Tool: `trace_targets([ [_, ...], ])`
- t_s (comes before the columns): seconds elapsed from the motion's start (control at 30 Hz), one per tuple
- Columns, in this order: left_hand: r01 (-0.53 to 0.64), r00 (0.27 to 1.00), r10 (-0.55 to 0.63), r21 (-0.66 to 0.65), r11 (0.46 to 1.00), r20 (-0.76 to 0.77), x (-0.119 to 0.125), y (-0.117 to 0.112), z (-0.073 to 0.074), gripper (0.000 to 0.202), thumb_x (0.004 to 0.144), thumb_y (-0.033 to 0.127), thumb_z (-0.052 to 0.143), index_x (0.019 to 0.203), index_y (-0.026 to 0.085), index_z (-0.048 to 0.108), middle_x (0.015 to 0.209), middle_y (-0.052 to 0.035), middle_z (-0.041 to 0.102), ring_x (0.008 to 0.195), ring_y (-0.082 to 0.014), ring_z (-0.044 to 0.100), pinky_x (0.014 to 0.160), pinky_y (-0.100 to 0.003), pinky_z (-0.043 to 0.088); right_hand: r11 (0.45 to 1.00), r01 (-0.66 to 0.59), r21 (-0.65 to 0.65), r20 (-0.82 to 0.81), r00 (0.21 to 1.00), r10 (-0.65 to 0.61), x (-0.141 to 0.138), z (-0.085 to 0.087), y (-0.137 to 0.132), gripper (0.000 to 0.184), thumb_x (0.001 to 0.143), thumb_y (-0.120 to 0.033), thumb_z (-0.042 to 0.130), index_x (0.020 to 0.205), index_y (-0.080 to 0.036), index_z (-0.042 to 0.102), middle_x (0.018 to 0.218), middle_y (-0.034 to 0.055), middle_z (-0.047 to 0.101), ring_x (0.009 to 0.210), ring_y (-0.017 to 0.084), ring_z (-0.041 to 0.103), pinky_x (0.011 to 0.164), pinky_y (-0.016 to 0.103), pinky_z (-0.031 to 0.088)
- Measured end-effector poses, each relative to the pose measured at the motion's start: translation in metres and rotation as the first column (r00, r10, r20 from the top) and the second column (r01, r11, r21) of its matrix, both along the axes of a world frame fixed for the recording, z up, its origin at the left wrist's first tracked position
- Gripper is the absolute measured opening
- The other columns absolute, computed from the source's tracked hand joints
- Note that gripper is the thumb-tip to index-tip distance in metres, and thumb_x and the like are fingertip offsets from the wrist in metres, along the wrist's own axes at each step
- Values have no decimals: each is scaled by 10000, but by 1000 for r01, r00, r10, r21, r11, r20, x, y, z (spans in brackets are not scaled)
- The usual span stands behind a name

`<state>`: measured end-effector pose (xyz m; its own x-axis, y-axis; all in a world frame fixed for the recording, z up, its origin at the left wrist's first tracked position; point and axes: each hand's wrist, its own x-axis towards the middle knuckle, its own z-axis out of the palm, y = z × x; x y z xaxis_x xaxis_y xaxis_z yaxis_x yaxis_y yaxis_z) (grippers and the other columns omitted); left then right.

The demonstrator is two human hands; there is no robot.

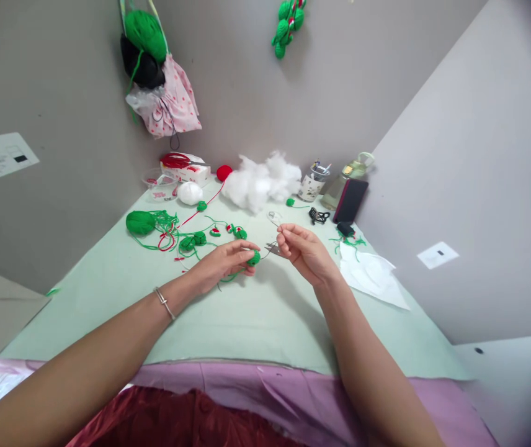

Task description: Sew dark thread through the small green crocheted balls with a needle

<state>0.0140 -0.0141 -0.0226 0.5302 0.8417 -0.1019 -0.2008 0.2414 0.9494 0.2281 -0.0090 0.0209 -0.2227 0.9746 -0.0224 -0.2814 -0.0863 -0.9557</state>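
Observation:
My left hand [228, 264] is closed around a small green knitted ball [253, 258], gripped at the fingertips above the table. A thin dark thread [266, 255] runs from this ball to my right hand [303, 248], which pinches it with thumb and forefinger. Something thin pokes up from that pinch, too fine to make out for sure. Behind the right fingers, a grey metal tool [272, 248] lies partly hidden. Left of my left hand are small green balls [188, 243] and little red, white and green pieces [215, 232].
A green yarn ball [140, 222] with tangled strands lies at left. White stuffing [263, 180], a white yarn ball [190, 193] and a red one [223, 172] sit at the back. To the right are a hair claw [318, 216], a phone [351, 200] and white paper [370, 276].

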Motion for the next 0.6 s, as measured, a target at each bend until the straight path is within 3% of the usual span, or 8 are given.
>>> trace_targets([
  [0.23,-25,1000,24,94,995,11,-1,1,-3,466,732,327,813,1136,176,638,984,-25,645,849,-166,683,874,-333,502,1000,-19,-1,-5,1000,19,-2,-3,0,256,725,-272,823,914,-167,687,782,3,685,645,81,595,650,218,505],
  [0.37,-31,999,38,191,981,-34,1,-1,1,358,798,390,745,1048,161,630,939,-27,649,844,-176,682,867,-342,503,999,-41,22,46,998,40,-4,-4,-2,255,750,-322,808,910,-169,681,756,6,694,586,80,575,580,222,474],
  [0.6,-145,985,165,284,948,-49,0,-3,3,210,845,348,664,845,194,520,733,43,543,621,-100,574,663,-264,452,997,-62,52,122,991,56,-8,-6,-6,261,799,-365,760,914,-165,637,664,-13,665,528,73,544,520,202,400],
])
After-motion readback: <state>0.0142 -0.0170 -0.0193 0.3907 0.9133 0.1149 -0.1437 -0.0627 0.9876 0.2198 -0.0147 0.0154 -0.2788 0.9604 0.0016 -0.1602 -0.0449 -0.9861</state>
